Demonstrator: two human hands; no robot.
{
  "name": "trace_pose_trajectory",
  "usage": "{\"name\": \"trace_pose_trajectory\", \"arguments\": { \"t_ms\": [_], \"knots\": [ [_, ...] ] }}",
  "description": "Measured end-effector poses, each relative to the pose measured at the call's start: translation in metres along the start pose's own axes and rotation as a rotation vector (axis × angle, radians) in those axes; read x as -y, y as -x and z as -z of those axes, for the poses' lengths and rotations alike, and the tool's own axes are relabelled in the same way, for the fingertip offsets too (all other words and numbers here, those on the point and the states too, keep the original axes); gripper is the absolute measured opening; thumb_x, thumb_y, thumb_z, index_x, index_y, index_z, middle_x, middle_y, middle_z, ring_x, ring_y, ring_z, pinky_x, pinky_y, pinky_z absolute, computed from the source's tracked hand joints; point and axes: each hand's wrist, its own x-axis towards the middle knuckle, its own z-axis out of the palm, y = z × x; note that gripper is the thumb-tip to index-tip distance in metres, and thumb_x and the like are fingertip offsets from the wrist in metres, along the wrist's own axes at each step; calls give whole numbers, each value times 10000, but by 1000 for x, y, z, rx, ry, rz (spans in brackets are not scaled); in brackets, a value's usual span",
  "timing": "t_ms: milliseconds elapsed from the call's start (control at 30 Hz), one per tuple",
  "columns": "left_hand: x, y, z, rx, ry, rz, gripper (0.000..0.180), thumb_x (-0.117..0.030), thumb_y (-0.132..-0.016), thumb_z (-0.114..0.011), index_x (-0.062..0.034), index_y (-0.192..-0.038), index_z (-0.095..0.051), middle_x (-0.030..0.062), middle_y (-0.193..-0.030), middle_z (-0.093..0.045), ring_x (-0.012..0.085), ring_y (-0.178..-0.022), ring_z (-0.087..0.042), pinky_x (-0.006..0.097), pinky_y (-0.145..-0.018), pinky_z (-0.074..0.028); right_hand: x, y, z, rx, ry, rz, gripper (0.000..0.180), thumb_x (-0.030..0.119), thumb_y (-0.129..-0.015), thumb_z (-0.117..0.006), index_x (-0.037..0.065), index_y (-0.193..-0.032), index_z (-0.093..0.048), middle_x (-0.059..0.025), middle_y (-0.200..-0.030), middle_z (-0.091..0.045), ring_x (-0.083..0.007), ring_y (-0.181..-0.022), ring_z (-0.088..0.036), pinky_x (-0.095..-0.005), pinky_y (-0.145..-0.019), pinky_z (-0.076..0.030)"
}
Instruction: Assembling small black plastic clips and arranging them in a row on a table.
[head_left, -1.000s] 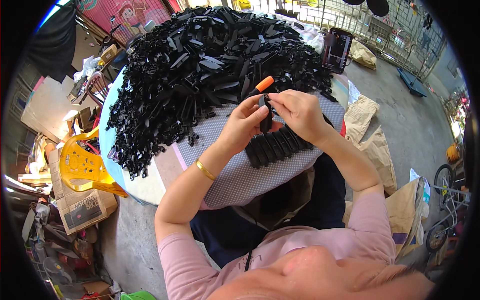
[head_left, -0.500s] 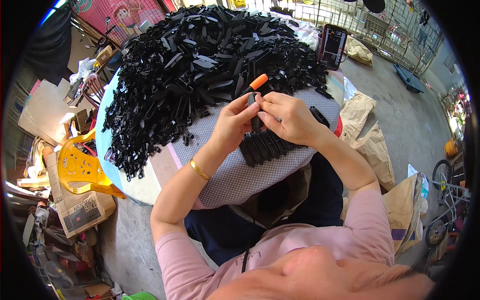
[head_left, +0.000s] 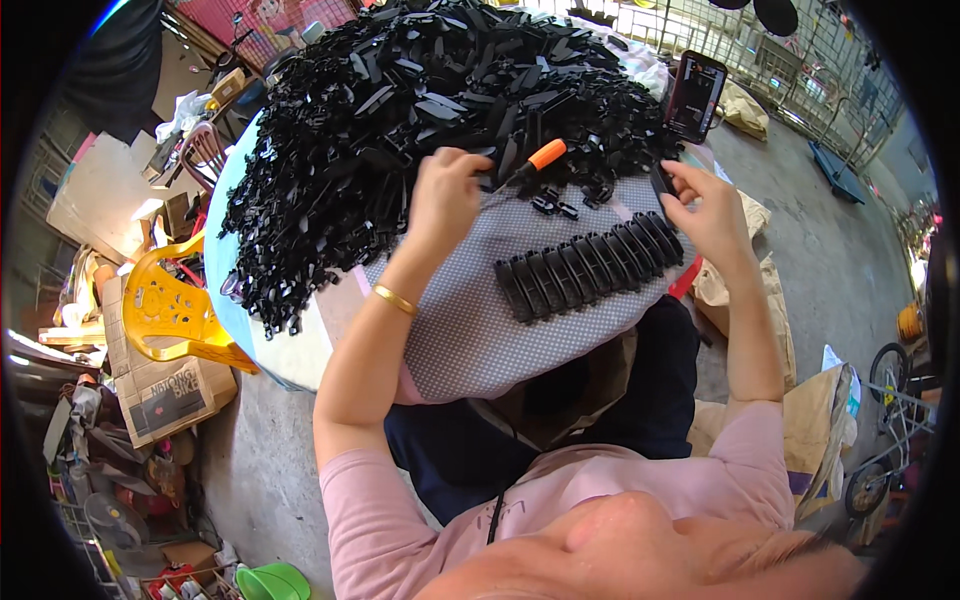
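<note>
My right hand [head_left: 708, 212] pinches a dark elongated plastic piece [head_left: 661, 181] between thumb and fingers, beyond the right end of a row. That row is several black ribbed plastic parts [head_left: 580, 270] set side by side on the patterned cloth [head_left: 470, 340]. My left hand [head_left: 446, 203], with a gold bangle on the wrist, is at the near edge of a large heap of loose black plastic pieces [head_left: 400, 110]. Its fingers are curled together, and what they hold is too unclear to name. Between the hands, an orange-handled tool [head_left: 546, 154] lies against the heap, its dark end pointing toward my left hand.
A phone [head_left: 694, 97] stands upright at the table's far right. To the left is a yellow plastic chair [head_left: 165, 305] beside a cardboard box [head_left: 165, 395]. Brown paper sacks [head_left: 745, 300] sit on the floor at right, near a small bicycle [head_left: 885, 420].
My hands were together over the row, holding a dark piece. Now they are apart: the left has moved to the heap, the right outward with a piece. The orange-handled tool lies by the heap.
</note>
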Motion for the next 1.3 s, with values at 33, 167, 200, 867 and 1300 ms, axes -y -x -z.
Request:
{"name": "trace_pose_trajectory", "arguments": {
  "t_ms": [33,167,200,867,1300],
  "knots": [
    [13,-1,1,12,-146,5,243,34,-689,-551,-65,-882,-660,115,-937,-570,310,-938,-506,366,-804,-459,-14,-1,7,75,122,-46,342,99,-712,-650,42,-1049,-631,-101,-807,-635,-181,-658,-601,-296,-609,-486],
    [31,0,9,156,-457,-13,238,7,-710,-539,-94,-908,-625,95,-948,-534,282,-940,-500,358,-743,-457,-39,2,5,176,183,-64,316,147,-690,-661,59,-994,-654,-133,-780,-645,-273,-716,-624,-349,-658,-489],
    [32,0,7,166,-497,-13,242,2,-712,-548,-93,-924,-613,94,-952,-529,272,-940,-499,355,-728,-446,-40,2,6,226,195,-89,319,148,-693,-660,58,-998,-652,-135,-786,-647,-275,-722,-625,-349,-667,-490],
    [10,-8,4,-34,784,527,206,-13,-842,-516,21,-1037,-571,112,-880,-634,220,-741,-642,277,-654,-517,-68,-57,-51,167,389,272,212,152,-745,-652,77,-944,-655,-89,-856,-578,-289,-808,-597,-373,-702,-480],
    [-30,2,7,390,1564,700,384,-170,-919,-481,-46,-1278,-430,111,-1003,-595,245,-927,-613,378,-804,-516,-35,-59,-50,71,-85,143,134,137,-777,-650,8,-785,-615,-104,-728,-638,-208,-631,-629,-308,-576,-483]
  ]
}}
